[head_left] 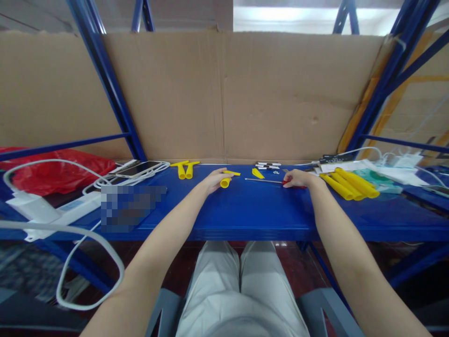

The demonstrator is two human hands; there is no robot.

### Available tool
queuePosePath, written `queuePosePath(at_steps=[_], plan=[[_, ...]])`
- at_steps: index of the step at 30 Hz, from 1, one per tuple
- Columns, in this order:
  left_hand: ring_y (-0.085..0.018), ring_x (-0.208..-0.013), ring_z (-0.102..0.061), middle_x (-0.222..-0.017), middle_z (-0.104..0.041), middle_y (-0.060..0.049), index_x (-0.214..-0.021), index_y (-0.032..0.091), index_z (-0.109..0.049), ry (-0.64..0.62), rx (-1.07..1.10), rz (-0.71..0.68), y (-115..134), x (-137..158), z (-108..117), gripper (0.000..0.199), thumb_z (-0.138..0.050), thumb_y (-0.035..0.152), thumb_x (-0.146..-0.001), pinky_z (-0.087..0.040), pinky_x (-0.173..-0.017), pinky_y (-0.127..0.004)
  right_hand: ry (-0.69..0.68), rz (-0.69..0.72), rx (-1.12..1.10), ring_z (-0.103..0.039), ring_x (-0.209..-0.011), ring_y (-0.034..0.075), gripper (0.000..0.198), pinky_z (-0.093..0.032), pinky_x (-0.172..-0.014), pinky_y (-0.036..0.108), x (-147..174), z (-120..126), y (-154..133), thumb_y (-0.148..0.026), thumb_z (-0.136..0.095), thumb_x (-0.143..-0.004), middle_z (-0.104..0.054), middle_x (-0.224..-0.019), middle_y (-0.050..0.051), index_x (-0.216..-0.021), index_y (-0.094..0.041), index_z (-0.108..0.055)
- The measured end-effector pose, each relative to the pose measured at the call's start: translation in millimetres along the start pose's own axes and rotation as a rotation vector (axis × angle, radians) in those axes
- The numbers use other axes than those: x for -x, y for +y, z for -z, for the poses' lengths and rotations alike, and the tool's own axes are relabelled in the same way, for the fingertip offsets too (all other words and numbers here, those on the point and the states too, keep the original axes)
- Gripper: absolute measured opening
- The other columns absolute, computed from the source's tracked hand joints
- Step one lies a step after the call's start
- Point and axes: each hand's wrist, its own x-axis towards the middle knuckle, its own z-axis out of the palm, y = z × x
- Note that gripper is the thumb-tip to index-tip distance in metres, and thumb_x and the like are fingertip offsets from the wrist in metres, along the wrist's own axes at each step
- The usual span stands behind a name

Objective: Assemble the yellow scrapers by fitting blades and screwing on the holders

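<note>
My left hand is closed around a yellow plastic tube with a flat yellow piece at its top, held just over the blue table. My right hand has its fingers on the red handle of a screwdriver, whose metal shaft points left along the tabletop. Between the hands lies a small yellow piece. Behind the screwdriver are a few small metal parts and some black-and-white strips. Two assembled yellow T-shaped pieces stand further left.
Several yellow tubes lie at the right, beside a green plastic bag. On the left are a red plastic bag, white cables and a power strip. A cardboard panel and blue shelf posts bound the back.
</note>
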Motion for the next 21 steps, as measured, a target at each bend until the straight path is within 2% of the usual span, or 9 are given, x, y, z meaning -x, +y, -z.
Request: queuePosePath(at_steps=[4, 10, 15, 18, 21], plan=[[-0.008, -0.063, -0.064, -0.085, -0.069, -0.008, -0.138, 0.008, -0.04, -0.026, 0.041, -0.001, 2.0, 6.5, -7.3, 0.068, -0.066, -0.002, -0.076, -0.05, -0.06, -0.016, -0.048, -0.105, 0.052, -0.066, -0.08, 0.018, 0.014, -0.048, -0.066, 0.023, 2.8, 3.1, -1.2, -0.019, -0.067, -0.072, -0.073, -0.086, 0.004, -0.085, -0.019, -0.072], [-0.008, -0.062, -0.062, -0.085, -0.069, -0.007, -0.124, 0.008, -0.053, -0.016, 0.026, 0.017, 1.7, 6.1, -9.8, 0.049, -0.068, 0.006, -0.077, -0.048, -0.058, -0.016, -0.038, -0.164, 0.113, -0.066, -0.084, 0.018, 0.019, -0.047, -0.07, 0.023, 3.5, 4.7, -4.0, -0.016, -0.06, -0.077, -0.073, -0.092, 0.006, -0.092, -0.017, -0.072], [-0.011, -0.078, -0.066, -0.09, -0.07, -0.009, -0.105, 0.01, -0.063, -0.043, 0.021, -0.018, -1.8, -3.6, -5.3, 0.028, -0.063, 0.006, -0.078, -0.051, -0.077, -0.021, -0.028, -0.14, 0.12, -0.066, -0.085, 0.017, 0.019, -0.047, -0.071, 0.022, -2.8, 1.4, -3.8, -0.022, -0.058, -0.081, -0.072, -0.094, 0.006, -0.093, -0.017, -0.072], [-0.016, -0.094, -0.065, -0.102, -0.07, -0.011, -0.104, 0.012, -0.066, -0.018, -0.212, -0.055, -2.6, -6.4, 0.7, 0.025, -0.064, 0.011, -0.078, -0.049, -0.088, -0.026, -0.011, -0.137, 0.13, -0.066, -0.09, 0.019, 0.025, -0.048, -0.074, 0.024, -5.7, -1.1, -6.1, -0.029, -0.058, -0.082, -0.071, -0.101, 0.008, -0.1, -0.017, -0.07], [-0.021, -0.106, -0.062, -0.113, -0.068, -0.011, -0.106, 0.013, -0.067, 0.055, -0.685, -0.199, -1.7, -4.9, 5.5, 0.029, -0.063, 0.014, -0.077, -0.045, -0.094, -0.031, 0.005, -0.138, 0.129, -0.064, -0.1, 0.022, 0.035, -0.047, -0.082, 0.027, -6.2, -2.8, -11.4, -0.035, -0.054, -0.085, -0.068, -0.113, 0.011, -0.111, -0.015, -0.066]])
